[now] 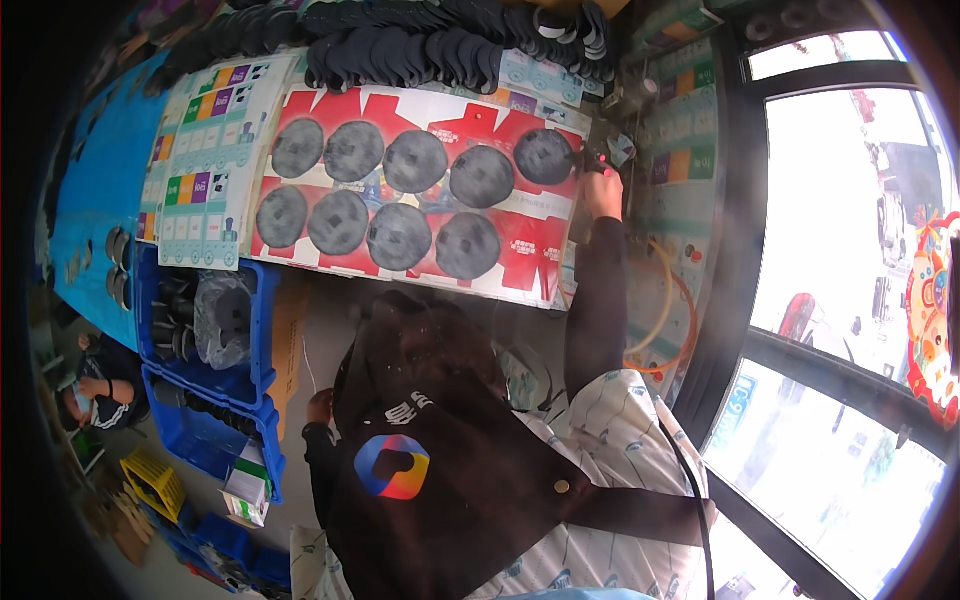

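Note:
At the right end of the board, my right hand [604, 192] is closed round a small dark tool [592, 160] with a pinkish-red part; it looks like a spray gun, though its shape is partly hidden. Its front end is beside the dark round pad [545, 157] at the far right. Several more grey-black round pads [416, 162] lie flat in two rows on the red and white printed board [520, 285]. Low beside my dark apron hangs my left hand [320, 408], away from the board; its fingers are too small to make out.
Stacks of dark curved pieces [400, 58] line the back edge. On the left stand blue crates [262, 330] with dark parts, and a blue surface [105, 190]. A yellow-orange hose [690, 320] loops near the window at right. Another person [105, 385] is at the far left.

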`<action>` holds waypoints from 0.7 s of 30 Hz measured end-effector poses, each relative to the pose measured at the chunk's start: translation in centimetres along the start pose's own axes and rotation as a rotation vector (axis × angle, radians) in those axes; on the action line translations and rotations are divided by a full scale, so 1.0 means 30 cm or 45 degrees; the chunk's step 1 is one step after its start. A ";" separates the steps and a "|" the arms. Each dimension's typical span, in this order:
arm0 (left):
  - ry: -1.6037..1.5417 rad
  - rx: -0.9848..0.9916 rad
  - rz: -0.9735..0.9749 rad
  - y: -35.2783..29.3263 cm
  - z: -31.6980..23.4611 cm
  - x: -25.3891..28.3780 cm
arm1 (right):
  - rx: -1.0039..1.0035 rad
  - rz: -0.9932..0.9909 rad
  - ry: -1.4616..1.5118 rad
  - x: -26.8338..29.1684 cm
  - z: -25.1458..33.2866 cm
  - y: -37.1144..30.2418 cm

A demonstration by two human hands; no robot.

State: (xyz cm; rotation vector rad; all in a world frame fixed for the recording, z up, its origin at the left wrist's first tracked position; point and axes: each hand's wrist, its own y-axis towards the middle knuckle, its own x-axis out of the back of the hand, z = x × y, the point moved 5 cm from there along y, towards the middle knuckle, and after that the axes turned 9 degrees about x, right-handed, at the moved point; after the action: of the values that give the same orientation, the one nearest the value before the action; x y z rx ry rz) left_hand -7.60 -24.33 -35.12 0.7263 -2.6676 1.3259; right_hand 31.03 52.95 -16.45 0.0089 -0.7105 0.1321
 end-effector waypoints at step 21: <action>0.036 0.005 -0.004 0.020 0.020 -0.023 | -0.248 -0.196 0.409 0.010 0.071 -0.135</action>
State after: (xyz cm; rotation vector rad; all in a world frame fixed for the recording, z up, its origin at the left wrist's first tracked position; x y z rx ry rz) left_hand -7.19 -24.21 -36.12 0.7069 -2.6416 1.3310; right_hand 30.39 48.86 -14.50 -0.1407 -0.3969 -0.0831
